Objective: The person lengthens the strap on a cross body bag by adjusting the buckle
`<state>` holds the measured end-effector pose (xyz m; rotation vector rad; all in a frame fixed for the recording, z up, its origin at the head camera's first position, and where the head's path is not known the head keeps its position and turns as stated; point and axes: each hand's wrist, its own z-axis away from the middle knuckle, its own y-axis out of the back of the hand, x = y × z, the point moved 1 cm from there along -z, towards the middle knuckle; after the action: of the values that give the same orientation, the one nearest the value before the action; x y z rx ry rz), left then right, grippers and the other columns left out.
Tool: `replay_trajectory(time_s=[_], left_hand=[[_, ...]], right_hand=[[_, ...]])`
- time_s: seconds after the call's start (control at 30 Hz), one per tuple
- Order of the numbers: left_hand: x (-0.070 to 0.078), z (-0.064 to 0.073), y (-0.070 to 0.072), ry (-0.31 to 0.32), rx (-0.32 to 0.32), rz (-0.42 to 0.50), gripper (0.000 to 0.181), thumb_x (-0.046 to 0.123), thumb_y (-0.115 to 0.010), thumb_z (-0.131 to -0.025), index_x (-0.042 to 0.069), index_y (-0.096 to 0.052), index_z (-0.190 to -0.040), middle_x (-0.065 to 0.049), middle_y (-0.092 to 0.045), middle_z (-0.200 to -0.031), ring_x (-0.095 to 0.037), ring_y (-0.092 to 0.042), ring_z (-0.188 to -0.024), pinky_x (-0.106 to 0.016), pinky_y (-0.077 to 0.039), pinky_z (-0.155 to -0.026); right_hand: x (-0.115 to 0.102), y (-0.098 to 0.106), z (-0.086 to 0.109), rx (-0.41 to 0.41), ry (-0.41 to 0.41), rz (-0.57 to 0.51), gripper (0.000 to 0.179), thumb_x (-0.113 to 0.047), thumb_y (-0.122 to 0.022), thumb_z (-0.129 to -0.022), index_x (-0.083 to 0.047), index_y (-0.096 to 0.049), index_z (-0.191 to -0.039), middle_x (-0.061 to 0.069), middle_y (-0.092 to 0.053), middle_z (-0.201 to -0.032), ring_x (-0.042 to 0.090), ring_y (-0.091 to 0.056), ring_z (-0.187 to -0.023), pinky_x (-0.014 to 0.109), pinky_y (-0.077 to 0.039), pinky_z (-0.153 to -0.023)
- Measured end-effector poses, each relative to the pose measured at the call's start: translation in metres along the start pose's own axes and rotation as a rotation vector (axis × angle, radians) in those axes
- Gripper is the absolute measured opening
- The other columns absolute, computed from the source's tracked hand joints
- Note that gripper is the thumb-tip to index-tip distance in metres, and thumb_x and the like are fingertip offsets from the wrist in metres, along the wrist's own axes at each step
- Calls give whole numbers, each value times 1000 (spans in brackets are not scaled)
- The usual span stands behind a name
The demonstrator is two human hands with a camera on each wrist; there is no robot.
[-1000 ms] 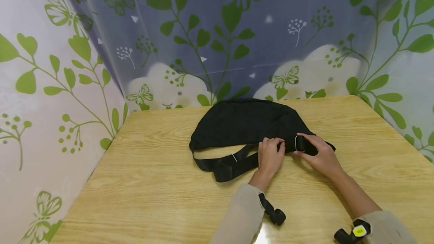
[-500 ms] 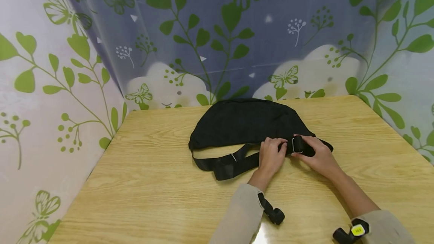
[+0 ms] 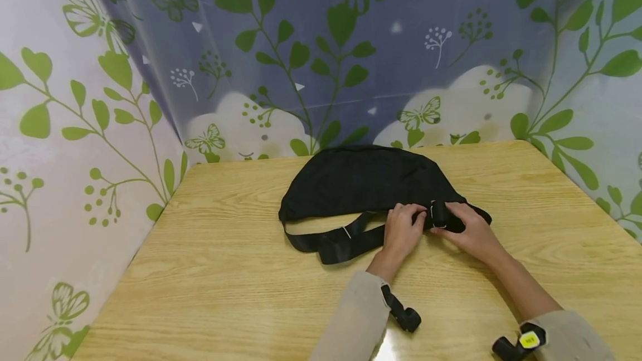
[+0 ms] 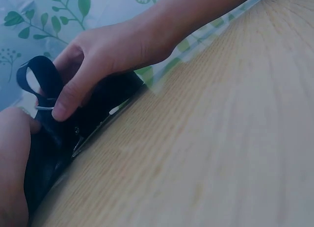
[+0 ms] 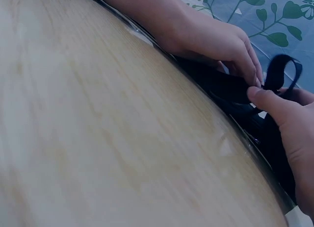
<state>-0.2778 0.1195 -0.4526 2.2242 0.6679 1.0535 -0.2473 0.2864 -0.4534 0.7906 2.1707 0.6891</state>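
Note:
A black half-moon waist bag lies near the table's back edge, its black webbing strap along the front. My left hand pinches the strap in front of the bag. Just right of it, my right hand holds a metal slider on the strap between thumb and fingers. In the left wrist view a raised strap loop stands up from the slider; the right wrist view also has this loop. A second metal bar sits on the strap's left part. The fingertips are partly hidden.
The wooden table extends to the left and in front of the bag. A printed cloth backdrop with leaves and butterflies closes off the back and both sides. Black wrist devices are strapped over the sleeves.
My right hand and the slider have shifted slightly left along the strap, nearer my left hand. The strap's front fold has moved slightly right. The bag stays in place.

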Motion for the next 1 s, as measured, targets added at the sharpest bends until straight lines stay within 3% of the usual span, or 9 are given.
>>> replay_trajectory(time_s=[0.2, 0.4, 0.57, 0.7, 0.87, 1.0], left_hand=[[1, 0, 1, 1, -4, 21, 15, 23, -58, -92, 16, -70, -98, 8, -65, -94, -8, -52, -84, -19, -38, -77], [-1, 1, 0, 32, 22, 30, 12, 19, -65, -87, 17, -68, -98, 7, -62, -94, -9, -51, -83, -20, -38, -76], [-2, 0, -1, -49, 54, -31, 29, 15, -76, -76, 15, -64, -102, 4, -53, -89, -10, -47, -80, -19, -38, -75], [-2, -1, -2, -69, -24, -55, 44, 18, -78, -71, 15, -58, -110, 6, -54, -85, -8, -46, -75, -18, -36, -70], [1, -1, -2, 20, -187, -67, 60, 33, -76, -72, 20, -48, -124, 8, -58, -101, -8, -48, -83, -19, -37, -73], [2, 0, -3, 54, -234, -88, 65, 47, -73, -73, 26, -46, -127, 10, -56, -110, -8, -48, -88, -19, -38, -73]], right_hand=[[1, -1, -1, -57, 20, 23, 65, -16, -82, -66, -1, -56, -124, 18, -58, -114, 36, -50, -103, 55, -32, -87], [0, -1, 0, -52, 6, 56, 56, 3, -74, -69, 6, -52, -121, 24, -56, -110, 41, -49, -100, 56, -33, -83], [1, 0, -1, -8, 78, 91, 61, 0, -78, -66, -5, -56, -123, 15, -59, -101, 35, -53, -93, 54, -35, -82], [2, 0, 0, -3, 82, 101, 66, -3, -79, -65, -11, -56, -126, 12, -58, -96, 34, -54, -90, 55, -35, -81], [2, 1, 0, -52, 17, 21, 63, 1, -72, -68, -6, -52, -127, 16, -58, -104, 36, -50, -98, 57, -31, -86], [2, 0, 0, -24, 11, -25, 48, 10, -64, -71, -1, -56, -117, 15, -59, -104, 33, -51, -99, 50, -34, -86]])
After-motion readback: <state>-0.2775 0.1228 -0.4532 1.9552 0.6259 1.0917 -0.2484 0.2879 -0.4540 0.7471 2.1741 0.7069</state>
